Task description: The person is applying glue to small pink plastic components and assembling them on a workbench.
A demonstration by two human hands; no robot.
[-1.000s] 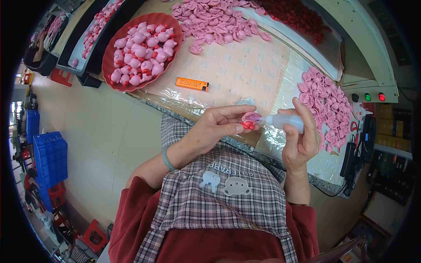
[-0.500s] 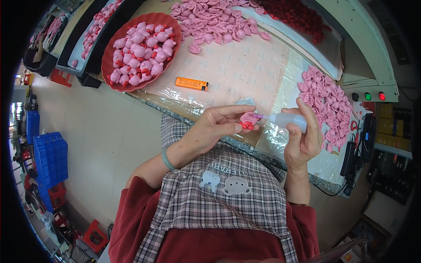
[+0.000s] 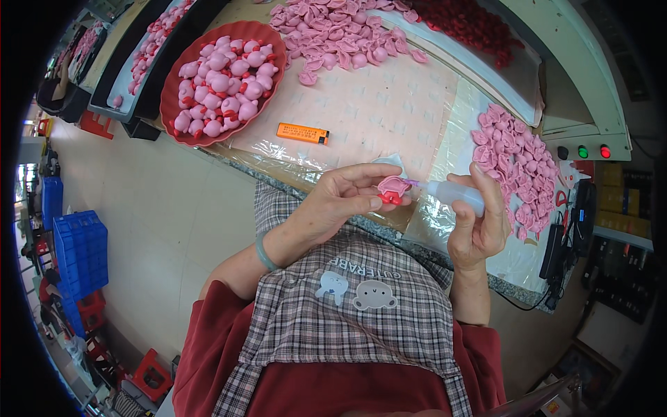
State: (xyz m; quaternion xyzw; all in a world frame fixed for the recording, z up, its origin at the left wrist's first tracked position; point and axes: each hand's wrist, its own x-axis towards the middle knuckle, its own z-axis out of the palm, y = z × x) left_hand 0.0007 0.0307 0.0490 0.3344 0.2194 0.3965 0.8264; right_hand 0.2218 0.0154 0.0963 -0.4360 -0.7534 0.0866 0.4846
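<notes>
pink-and-red hollow piece (image 3: 393,186), one: pinched in the left hand (image 3: 337,194), cupped side showing, red part lowermost, above the near table edge (image 3: 246,169).
squeeze bottle (image 3: 458,197), translucent, one: gripped in the right hand (image 3: 479,226), lying sideways; its thin purplish nozzle (image 3: 417,183) meets or nearly meets the piece's rim, contact too small to tell.
bangle (image 3: 263,253), pale green, one: on the left wrist.
lighter (image 3: 303,133), orange, one: flat on the pale mat (image 3: 379,104).
bowl (image 3: 171,83), red, fluted rim, one: at far left, heaped with pink-and-red figures (image 3: 221,85).
pink shells (image 3: 340,35), loose heap: beyond the mat.
pink pieces (image 3: 514,167), second heap: right of the bottle.
dark red pieces (image 3: 472,31), many: on the far-right tray (image 3: 531,97).
apron (image 3: 354,330), checked, one: worn.
</notes>
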